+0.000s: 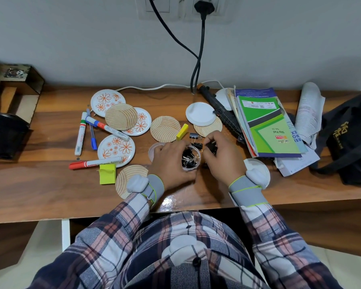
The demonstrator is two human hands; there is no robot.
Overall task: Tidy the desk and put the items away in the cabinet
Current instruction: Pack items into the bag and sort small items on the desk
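My left hand (171, 158) grips a small clear tub (191, 158) holding several black binder clips, at the middle of the wooden desk (50, 184). My right hand (221, 155) pinches one black binder clip (211, 146) just right of the tub's rim. More loose binder clips (196, 139) lie beyond the tub. The tub's round lid (153, 150) lies flat to the left, partly hidden by my left hand.
Floral and striped coasters (165, 128), marker pens (80, 133), yellow sticky notes (107, 174) and a yellow block (182, 132) lie left and behind. A stack of pads and papers (269, 126), a black bag (350, 138) and a black tool (223, 113) are on the right. Cables (196, 74) hang at the back.
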